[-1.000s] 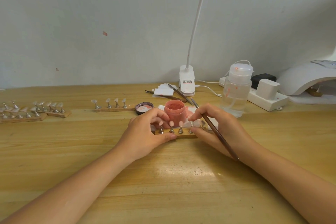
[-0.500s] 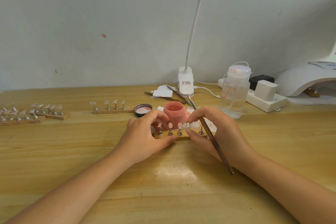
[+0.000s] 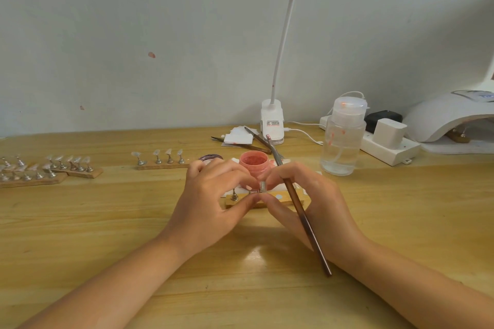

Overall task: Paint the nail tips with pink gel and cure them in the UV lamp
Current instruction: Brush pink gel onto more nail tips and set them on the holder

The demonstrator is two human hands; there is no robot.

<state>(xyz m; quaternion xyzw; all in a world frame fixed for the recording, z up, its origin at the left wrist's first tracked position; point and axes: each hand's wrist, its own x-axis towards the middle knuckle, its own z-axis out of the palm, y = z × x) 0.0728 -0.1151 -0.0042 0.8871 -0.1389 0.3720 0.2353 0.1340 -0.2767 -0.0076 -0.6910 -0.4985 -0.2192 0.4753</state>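
Note:
A small metal nail stand (image 3: pixel 262 186) is lifted just above the wooden holder strip (image 3: pixel 270 200), pinched between the fingertips of both hands. My left hand (image 3: pixel 213 200) curls over the strip's left half, thumb at its front edge. My right hand (image 3: pixel 315 200) also holds the brown brush (image 3: pixel 299 211), which lies across its fingers with the bristle end pointing away. The open pink gel jar (image 3: pixel 253 161) stands right behind my fingers. The white UV lamp (image 3: pixel 449 117) sits at the far right with another strip under it. Whether the lifted stand carries a nail tip is hidden.
Strips of unpainted nail tips lie at the left (image 3: pixel 163 161), (image 3: pixel 83 168). The jar lid (image 3: pixel 211 157) is behind my left hand. A clear pump bottle (image 3: pixel 343 141), a power strip (image 3: pixel 387 147), the desk lamp base (image 3: pixel 272 124) and spare tools (image 3: pixel 240 140) stand at the back.
My fingertips have closed together over the strip's middle and one metal stand has come off it. The camera has tilted slightly, so everything sits lower in view.

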